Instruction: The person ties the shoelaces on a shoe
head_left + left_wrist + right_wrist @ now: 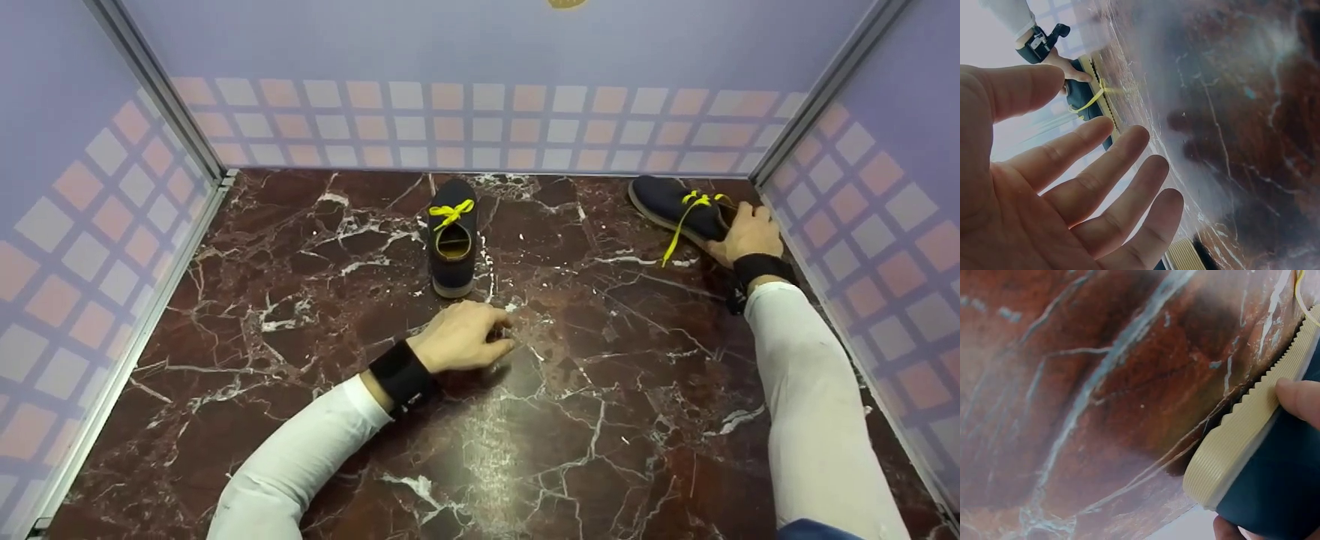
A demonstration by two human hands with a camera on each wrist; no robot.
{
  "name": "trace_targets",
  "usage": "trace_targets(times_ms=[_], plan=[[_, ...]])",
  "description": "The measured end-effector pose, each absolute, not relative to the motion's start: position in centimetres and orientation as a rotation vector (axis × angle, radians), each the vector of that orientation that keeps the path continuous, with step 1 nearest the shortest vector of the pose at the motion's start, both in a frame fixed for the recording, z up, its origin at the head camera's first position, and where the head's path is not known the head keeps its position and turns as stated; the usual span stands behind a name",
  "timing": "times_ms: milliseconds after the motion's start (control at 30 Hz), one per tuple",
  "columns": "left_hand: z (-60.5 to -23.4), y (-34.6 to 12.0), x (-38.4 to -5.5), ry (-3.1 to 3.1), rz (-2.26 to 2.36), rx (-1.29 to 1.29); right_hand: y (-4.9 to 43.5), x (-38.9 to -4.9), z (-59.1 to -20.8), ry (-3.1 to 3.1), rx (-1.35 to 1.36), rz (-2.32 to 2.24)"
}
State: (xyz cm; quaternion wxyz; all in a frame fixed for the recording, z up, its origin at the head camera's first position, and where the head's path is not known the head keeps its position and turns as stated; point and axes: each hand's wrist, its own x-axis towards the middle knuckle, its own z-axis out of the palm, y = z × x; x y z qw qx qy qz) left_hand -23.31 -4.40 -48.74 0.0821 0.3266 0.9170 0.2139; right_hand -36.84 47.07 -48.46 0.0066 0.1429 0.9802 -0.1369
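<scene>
My right hand (752,236) grips the heel of a dark shoe (675,206) at the back right of the table. In the right wrist view the thumb (1300,399) presses the ribbed tan sole (1241,439), and fingertips show under the heel. One end of this shoe's yellow lace (677,236) hangs down its side to the table. My left hand (465,337) hovers over the middle of the table, its fingers loosely bent and holding nothing. Just beyond it stands the other dark shoe (454,281), toe toward the back wall, its yellow lace (451,214) tied in a bow.
The table top (337,465) is dark red-brown marble with white veins. Panels with pink and white squares enclose it: a back wall (480,45), a left wall (52,112) and a right wall (915,135), close beside the right hand.
</scene>
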Motion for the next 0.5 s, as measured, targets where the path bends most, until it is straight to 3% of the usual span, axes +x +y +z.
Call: trace_targets(times_ms=[500], plan=[[-48.2,-5.1,-23.4,2.771,0.623,1.003,45.6,-36.5,-47.0,3.2,0.375,-0.442]])
